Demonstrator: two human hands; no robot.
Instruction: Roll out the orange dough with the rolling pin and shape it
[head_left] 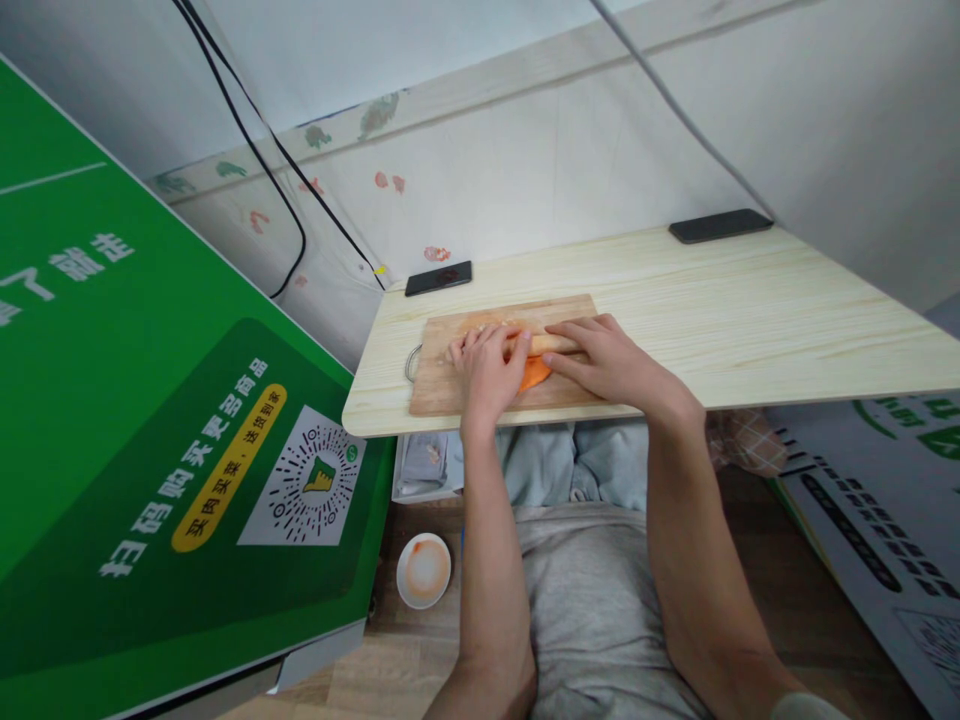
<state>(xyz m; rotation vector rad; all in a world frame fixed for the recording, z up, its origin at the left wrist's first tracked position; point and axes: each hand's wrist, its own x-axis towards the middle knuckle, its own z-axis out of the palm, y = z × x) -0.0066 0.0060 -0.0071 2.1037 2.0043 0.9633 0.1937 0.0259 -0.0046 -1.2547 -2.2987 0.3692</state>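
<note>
A wooden rolling pin lies across a flattened piece of orange dough on a wooden cutting board. My left hand is curled over the pin's left part and hides that end. From the right, my right hand bears on the other end, its fingers fairly straight and the thumb below the pin. Between the hands a short stretch of the pin shows. Much of the dough is covered by the pin and my fingers. Pale orange smears mark the board behind my left hand.
On the pale wood table lie a black phone at the back left and another dark phone-like slab at the back right. A green sign panel stands close on the left. Below is a white bowl.
</note>
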